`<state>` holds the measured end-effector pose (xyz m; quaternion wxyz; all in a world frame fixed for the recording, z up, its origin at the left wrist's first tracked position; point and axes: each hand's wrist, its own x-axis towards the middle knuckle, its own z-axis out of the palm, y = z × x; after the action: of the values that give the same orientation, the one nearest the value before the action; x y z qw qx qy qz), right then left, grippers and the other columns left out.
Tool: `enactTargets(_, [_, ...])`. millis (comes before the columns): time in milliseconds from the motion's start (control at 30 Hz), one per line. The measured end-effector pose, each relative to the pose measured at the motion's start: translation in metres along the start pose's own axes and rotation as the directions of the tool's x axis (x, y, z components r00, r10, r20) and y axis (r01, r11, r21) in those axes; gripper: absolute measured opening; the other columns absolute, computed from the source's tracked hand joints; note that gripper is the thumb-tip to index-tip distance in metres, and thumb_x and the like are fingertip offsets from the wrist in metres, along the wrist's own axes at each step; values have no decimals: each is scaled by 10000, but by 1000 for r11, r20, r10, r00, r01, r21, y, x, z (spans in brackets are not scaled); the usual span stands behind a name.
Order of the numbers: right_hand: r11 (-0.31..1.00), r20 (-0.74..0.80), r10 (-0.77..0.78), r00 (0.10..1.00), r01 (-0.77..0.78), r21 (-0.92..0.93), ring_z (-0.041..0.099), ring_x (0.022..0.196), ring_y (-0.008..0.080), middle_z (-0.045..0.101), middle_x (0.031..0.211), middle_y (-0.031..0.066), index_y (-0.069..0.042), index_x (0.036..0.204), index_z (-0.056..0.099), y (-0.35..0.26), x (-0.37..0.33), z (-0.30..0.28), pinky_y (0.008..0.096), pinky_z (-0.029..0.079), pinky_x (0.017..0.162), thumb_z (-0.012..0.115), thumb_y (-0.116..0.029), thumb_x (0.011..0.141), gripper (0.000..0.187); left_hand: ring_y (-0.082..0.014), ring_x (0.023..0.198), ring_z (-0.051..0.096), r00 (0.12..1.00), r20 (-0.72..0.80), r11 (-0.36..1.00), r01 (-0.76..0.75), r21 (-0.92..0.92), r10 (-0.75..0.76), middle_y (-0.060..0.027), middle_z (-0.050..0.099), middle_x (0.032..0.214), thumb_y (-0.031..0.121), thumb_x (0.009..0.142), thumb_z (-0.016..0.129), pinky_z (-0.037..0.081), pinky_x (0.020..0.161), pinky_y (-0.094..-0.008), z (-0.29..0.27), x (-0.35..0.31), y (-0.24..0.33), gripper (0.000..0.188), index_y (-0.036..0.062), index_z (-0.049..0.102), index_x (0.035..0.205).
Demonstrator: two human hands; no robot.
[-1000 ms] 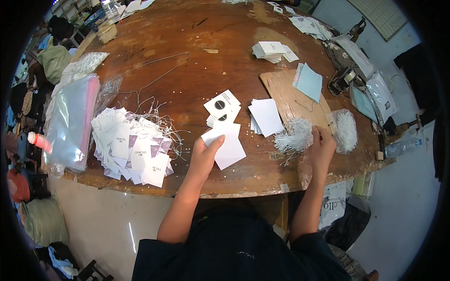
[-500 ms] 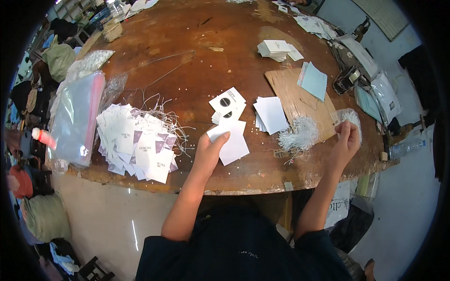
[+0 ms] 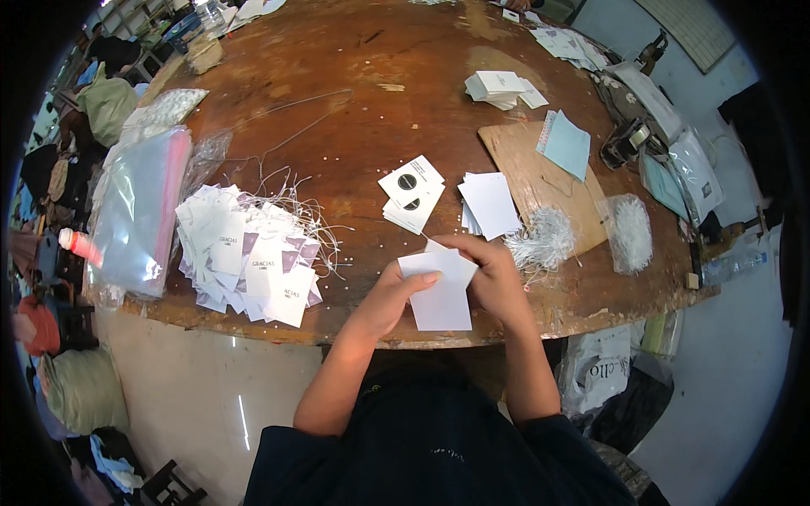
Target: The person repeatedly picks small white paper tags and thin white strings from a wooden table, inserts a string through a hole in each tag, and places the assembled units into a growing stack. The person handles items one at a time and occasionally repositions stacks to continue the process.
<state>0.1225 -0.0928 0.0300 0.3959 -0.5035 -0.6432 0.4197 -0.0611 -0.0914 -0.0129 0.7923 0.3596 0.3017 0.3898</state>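
Hands meet at the near edge of a round wooden table [image 3: 337, 101]. Left hand [image 3: 390, 295] and right hand [image 3: 494, 274] both pinch a white paper card [image 3: 440, 297] with closed fingers. Strung tags [image 3: 249, 253] lie piled to the left.

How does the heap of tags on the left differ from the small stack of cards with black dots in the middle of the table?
The heap of tags is far bigger and spreads out loosely, while the stack of cards is small and fairly neat. The heap of tags has white strings trailing from it; the stack of cards shows none. The cards on top of the stack bear a black round dot; the tags carry small print instead. Both are white and lie on the brown table, untouched by either hand.
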Motion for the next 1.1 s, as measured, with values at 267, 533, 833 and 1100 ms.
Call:
enactTargets(267, [995,-52,-33,998,29,-91,538,661,156,522,722,69,-20,1149,624,15,-16,5,310,428,616,661,-109,952,219,-145,1031,656,950,-215,956,-258,-141,224,-96,683,1140,212,991,601,506,899,-307,-11,-4,7,398,-47,575,1291])
enactTargets(533, [594,-455,128,881,299,747,483,649,123,521,757,2,-117,713,471,7,-2,-15,263,428,634,634,-123,977,310,-88,951,627,908,-294,946,-239,220,298,-65,694,1069,218,994,632,499,823,-271,-12,-9,10,345,-30,634,1233])
enactTargets(833, [982,-352,21,936,47,185,672,770,113,741,906,82,35,1013,650,-11,5,48,261,532,707,686,-72,961,124,-71,751,594,869,-250,837,-276,472,427,-34,692,842,193,985,646,485,665,-283,-12,-8,0,250,-30,683,1090])
enactTargets(1100, [994,-302,-77,950,52,-91,621,709,92,702,842,85,50,953,663,-10,0,49,254,512,647,660,-13,957,63,-159,662,613,825,-205,683,-267,680,527,-146,666,760,151,944,651,481,623,-319,0,-18,7,219,-51,680,1026])
